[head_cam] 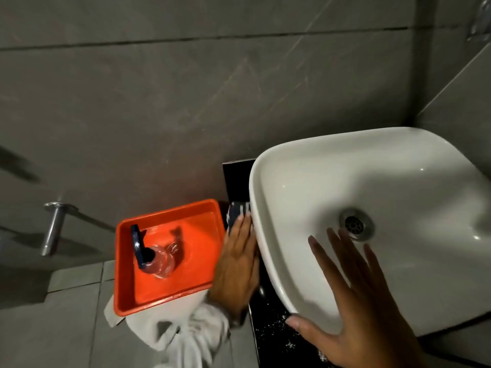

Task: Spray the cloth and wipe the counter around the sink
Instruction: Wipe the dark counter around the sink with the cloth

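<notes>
A white basin (pixel 398 187) sits on a narrow black counter (pixel 268 322). My left hand (pixel 236 261) lies flat on a dark blue and white cloth (pixel 237 209), pressing it onto the counter strip just left of the basin; most of the cloth is hidden under the hand. My right hand (pixel 358 304) rests open on the basin's near rim, fingers spread toward the drain (pixel 356 225). A clear spray bottle (pixel 159 261) with a dark blue trigger head stands in an orange tray (pixel 127 288) to the left.
Grey tiled wall rises behind the basin and tray. A chrome fitting (pixel 54 227) juts out at the left. White specks dot the counter's near end (pixel 276 330). My white sleeve (pixel 191 330) hangs below the tray.
</notes>
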A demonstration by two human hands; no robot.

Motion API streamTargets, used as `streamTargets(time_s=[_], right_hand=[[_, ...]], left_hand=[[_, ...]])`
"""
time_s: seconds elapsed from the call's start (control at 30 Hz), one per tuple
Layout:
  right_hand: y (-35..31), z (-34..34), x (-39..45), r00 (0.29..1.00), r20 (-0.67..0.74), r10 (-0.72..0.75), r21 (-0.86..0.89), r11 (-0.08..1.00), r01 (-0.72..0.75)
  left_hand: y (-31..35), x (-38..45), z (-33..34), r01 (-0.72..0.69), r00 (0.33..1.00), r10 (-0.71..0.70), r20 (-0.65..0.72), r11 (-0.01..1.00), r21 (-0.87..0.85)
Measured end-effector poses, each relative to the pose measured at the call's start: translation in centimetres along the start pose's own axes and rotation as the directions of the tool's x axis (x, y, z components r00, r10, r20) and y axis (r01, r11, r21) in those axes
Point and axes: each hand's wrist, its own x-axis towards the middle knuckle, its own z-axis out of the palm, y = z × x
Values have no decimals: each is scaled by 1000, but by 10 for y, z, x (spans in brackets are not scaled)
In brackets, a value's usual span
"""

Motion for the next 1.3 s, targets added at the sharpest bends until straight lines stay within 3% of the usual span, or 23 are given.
streamTargets(time_s=[0.13,0.2,0.27,0.4,0.67,0.83,0.93,1.0,1.07,1.1,1.17,1.23,1.3], right_hand=[[-1,2,1,1000,-1,3,-22,1000,-3],[0,2,1,1000,-3,14,-29,999,-14],[1,4,1,1000,-8,20,-56,998,-21],[1,7,0,998,-48,32,-52,998,-34],[0,11,-2,993,-111,32,-87,995,-41],[6,18,0,988,-152,-12,-101,995,-4],[-1,12,-1,980,-198,22,-84,996,-39],[-15,15,-14,922,-386,-1,-40,999,-16],[-48,44,-38,809,-582,-83,38,991,129],[-71,66,-51,784,-608,-124,63,977,204],[-114,108,-61,834,-532,-147,102,966,236],[-129,134,-42,930,-366,-34,68,996,63],[-124,133,-11,974,-178,144,20,990,-142]], left_hand=[[-7,-25,-5,4,985,-6,171,1000,14],[-26,25,-20,-38,988,18,152,991,132],[-45,89,-37,30,988,-66,140,969,246],[-49,128,-33,141,981,-170,89,954,265],[40,-35,7,197,978,-199,68,980,35],[89,-102,15,217,972,-216,94,976,-3],[88,-102,-19,273,950,-211,231,921,-280],[79,-98,-58,287,958,-241,158,832,-475],[62,-76,-100,203,967,-249,-43,867,-455],[55,-58,-118,124,974,-184,-133,921,-370],[50,-12,-143,-98,979,72,-192,987,-130],[59,28,-147,-361,928,368,-61,927,103],[66,47,-131,-568,823,543,167,786,243]])
